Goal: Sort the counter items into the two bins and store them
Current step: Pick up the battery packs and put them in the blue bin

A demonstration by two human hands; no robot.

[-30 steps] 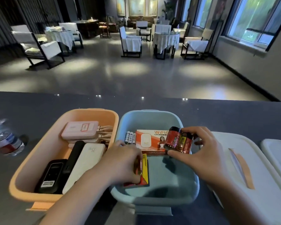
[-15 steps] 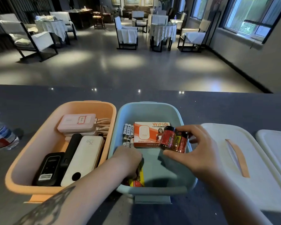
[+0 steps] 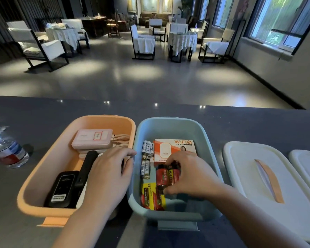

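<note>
Both hands work low over the bins: the right hand [image 3: 188, 176] grips a red-and-black pair of fat batteries [image 3: 166, 174], setting it inside the pale blue plastic bin [image 3: 209, 158] among other batteries, while the left hand [image 3: 109, 169], fingers relaxed, rests across the peach plastic bin [image 3: 43, 176], probably steadying it.

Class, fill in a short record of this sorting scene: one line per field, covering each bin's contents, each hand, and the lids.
orange bin: pink power bank, black devices
blue bin: WiFi box, loose AA batteries, AA battery pack
left hand: open, over the orange bin's right side
right hand: holds red battery pair inside blue bin
lids: off, on counter to the right
</note>
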